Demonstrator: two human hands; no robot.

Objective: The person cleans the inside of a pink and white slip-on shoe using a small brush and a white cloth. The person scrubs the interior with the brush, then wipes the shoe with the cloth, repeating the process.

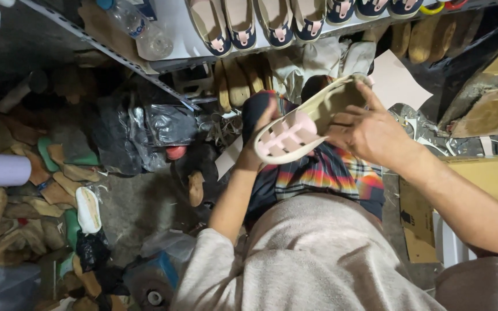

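I hold a cream sandal (309, 124) with pale pink straps over my lap, its toe end toward the lower left. My left hand (259, 135) grips the toe end from the left, mostly hidden behind the shoe. My right hand (367, 129) grips the heel end, with the fingers curled over the rim and the thumb up at the heel. Under the sandal are my plaid shorts (324, 173) and a grey shirt (312, 259).
A white shelf (174, 31) at the top carries a row of finished sandals (260, 23) and a plastic bottle (139, 29). Wooden shoe lasts (7, 224) are piled at left by a black plastic bag (139, 135). Cardboard (491, 178) lies at right.
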